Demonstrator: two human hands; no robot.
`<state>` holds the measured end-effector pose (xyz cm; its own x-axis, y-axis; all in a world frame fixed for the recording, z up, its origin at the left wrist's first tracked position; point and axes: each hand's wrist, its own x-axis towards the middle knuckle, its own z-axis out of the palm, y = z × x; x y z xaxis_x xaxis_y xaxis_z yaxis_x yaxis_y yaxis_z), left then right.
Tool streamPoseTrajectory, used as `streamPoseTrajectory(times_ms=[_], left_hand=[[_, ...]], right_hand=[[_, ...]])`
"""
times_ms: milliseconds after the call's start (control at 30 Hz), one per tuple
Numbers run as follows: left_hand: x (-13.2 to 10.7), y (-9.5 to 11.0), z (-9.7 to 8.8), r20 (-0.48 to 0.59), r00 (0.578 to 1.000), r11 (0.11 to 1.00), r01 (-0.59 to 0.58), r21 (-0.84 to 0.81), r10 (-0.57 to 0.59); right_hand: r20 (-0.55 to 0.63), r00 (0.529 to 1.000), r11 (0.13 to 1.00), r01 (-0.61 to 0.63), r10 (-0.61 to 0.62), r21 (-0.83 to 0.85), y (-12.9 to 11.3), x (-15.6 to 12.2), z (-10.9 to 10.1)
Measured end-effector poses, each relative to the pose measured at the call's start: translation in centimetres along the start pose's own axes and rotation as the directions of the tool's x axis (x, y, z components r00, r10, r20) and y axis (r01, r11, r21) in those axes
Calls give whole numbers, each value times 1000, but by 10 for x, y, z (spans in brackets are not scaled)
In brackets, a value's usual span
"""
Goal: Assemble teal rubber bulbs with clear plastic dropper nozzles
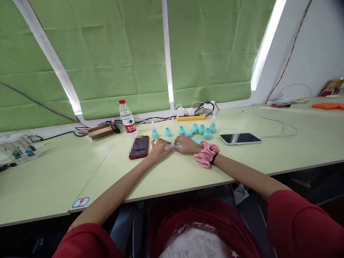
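Both my hands rest low over the tabletop, close together, at a small cluster of translucent white pieces [170,144]. My left hand [159,150] has bent fingers, with thumb and fingertips pinching at the cluster's left side. From the right, my right hand [187,144] closes its fingers on a small translucent piece; its exact shape is hidden. Just beyond the hands stand several teal rubber bulbs [201,129], most with an open neck and one lying tipped over. A teal bulb with a translucent pointed tip [154,133] stands at the left, and another such bulb [213,127] at the right.
A red-cased phone [139,147] lies left of my left hand, a white-edged phone [240,138] right of my right forearm. Behind are a water bottle [128,121], a yellow power strip [190,117] with cables, and a cardboard box [101,132]. The table's front edge [172,193] is near my body.
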<state>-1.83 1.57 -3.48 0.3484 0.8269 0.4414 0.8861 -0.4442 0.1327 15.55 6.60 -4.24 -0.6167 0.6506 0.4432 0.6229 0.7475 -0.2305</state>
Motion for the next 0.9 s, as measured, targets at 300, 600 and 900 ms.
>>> streamPoseTrajectory(times_ms=[300,600,900], left_hand=[[2,-3,-6,-42,998,996,53,-71,-56],[1,-7,-6,38,999,983,21,-183,-14],[2,-11,-22,-33,996,994,-81,-71,79]], right_hand=[[19,998,997,66,-67,29,7,2,-8],[-47,997,978,-45,56,205,5,0,-16],[-243,968,980,106,-64,167,2,1,-9]])
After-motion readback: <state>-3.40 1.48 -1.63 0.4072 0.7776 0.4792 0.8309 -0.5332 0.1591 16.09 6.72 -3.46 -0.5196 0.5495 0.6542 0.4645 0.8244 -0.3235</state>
